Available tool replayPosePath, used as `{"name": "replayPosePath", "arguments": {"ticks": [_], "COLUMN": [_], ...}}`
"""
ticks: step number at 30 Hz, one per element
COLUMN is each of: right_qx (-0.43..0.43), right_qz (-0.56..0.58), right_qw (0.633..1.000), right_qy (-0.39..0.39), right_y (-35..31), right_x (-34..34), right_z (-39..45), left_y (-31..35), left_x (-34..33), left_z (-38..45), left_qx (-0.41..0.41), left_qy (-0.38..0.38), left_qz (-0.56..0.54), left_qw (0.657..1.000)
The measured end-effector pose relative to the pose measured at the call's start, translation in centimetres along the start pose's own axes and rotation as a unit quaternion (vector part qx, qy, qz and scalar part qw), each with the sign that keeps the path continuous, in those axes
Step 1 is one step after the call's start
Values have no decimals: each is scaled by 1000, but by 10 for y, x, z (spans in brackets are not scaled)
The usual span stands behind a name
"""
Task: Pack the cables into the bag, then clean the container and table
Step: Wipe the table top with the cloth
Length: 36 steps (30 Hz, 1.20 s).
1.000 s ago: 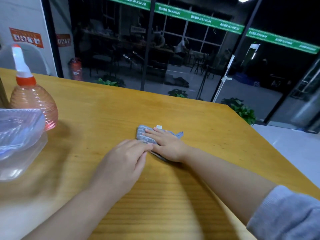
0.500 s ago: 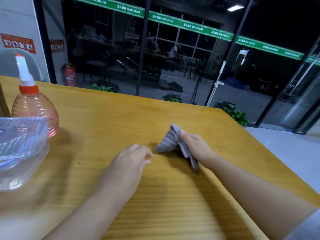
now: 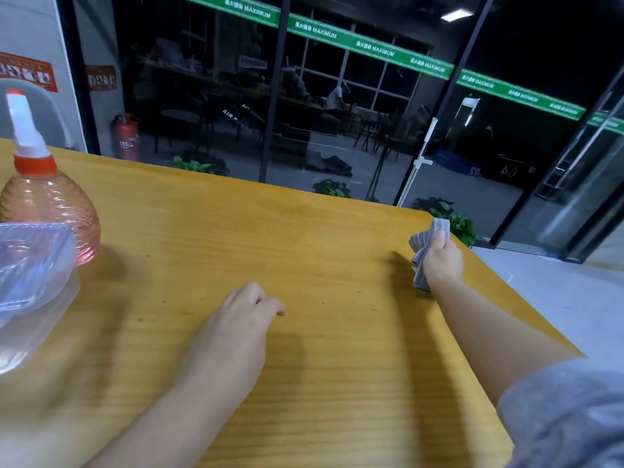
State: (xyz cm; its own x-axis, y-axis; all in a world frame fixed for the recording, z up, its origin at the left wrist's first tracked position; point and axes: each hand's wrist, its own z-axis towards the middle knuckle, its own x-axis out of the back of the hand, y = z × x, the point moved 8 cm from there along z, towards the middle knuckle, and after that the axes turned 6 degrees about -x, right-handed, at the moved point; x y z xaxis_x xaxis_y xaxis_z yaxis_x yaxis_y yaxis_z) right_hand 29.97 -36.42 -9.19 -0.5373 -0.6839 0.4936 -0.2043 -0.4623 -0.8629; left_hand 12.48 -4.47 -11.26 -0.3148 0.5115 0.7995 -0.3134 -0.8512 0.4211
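Since a moment ago my right hand (image 3: 441, 261) has carried the grey cloth (image 3: 426, 246) from the middle of the table (image 3: 304, 231) out to its right edge, bunched in my grip. My left hand (image 3: 241, 319) rests loosely curled, holding nothing. I should spread the cloth flat and wipe in overlapping strokes. The clear container (image 3: 32, 288) and spray bottle (image 3: 47, 201) stand far left; dark glass walls lie beyond.

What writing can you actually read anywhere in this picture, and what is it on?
"MAXIMUM", repeated with small characters too blurred to read: green strip across the glass wall.
"AIR": faint white lettering seen through the glass, rest unreadable.
"04", mirrored: dark floor outside.
Red posters on the wall: blurred.
Fire extinguisher label: too small.
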Motion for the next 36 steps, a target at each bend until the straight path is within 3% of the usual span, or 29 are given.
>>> {"name": "replayPosePath", "arguments": {"ticks": [6,17,28,36], "right_qx": [-64,-74,33,178], "right_qz": [-57,-190,-232,-281], "right_qw": [996,967,938,881], "right_qy": [-39,-154,-257,-338], "right_y": [20,12,-17,-39], "right_x": [-24,-66,-110,-145], "right_z": [12,21,-10,-52], "left_y": [4,-2,0,-3], "left_x": [-9,-5,1,1], "left_z": [0,4,1,1], "left_qx": [2,36,69,81], "left_qy": [-55,-24,-13,-15], "left_qz": [28,32,1,1], "left_qw": [998,999,998,997]}}
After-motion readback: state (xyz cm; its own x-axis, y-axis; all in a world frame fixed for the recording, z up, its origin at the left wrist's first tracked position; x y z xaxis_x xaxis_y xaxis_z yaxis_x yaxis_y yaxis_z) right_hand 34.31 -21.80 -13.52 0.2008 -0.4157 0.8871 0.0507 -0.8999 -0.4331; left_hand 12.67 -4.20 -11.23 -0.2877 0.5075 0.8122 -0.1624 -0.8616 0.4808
